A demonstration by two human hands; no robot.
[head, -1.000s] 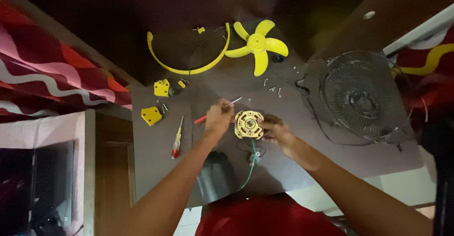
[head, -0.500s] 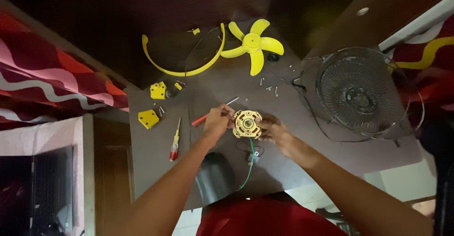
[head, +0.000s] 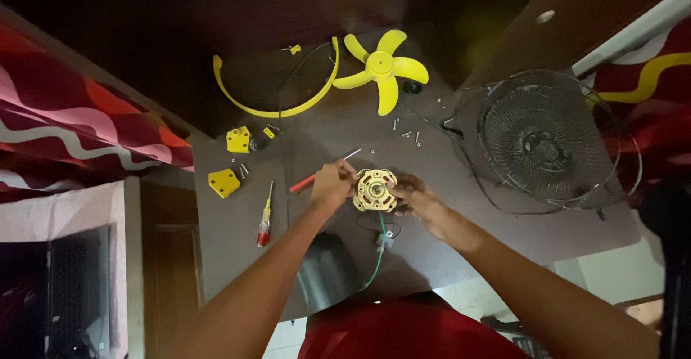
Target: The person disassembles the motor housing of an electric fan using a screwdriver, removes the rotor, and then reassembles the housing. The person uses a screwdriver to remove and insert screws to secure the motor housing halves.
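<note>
Head view: nearest, a green wire point(head: 377, 254) runs down from a round brass-coloured fan motor point(head: 374, 190) on the dark table point(head: 504, 222). The left hand point(head: 332, 185) is closed around a red-handled screwdriver point(head: 309, 180), its tip at the motor. The right hand point(head: 416, 199) grips the motor's other edge. Left of them lies a second small screwdriver with a yellow and red handle point(head: 265, 217), then two yellow plastic blocks point(head: 224, 182). Farther off sit loose screws point(head: 407, 134), a round wire fan guard point(head: 543, 139), a yellow five-blade propeller point(head: 383, 71) and a curved yellow plastic rim point(head: 277, 100).
</note>
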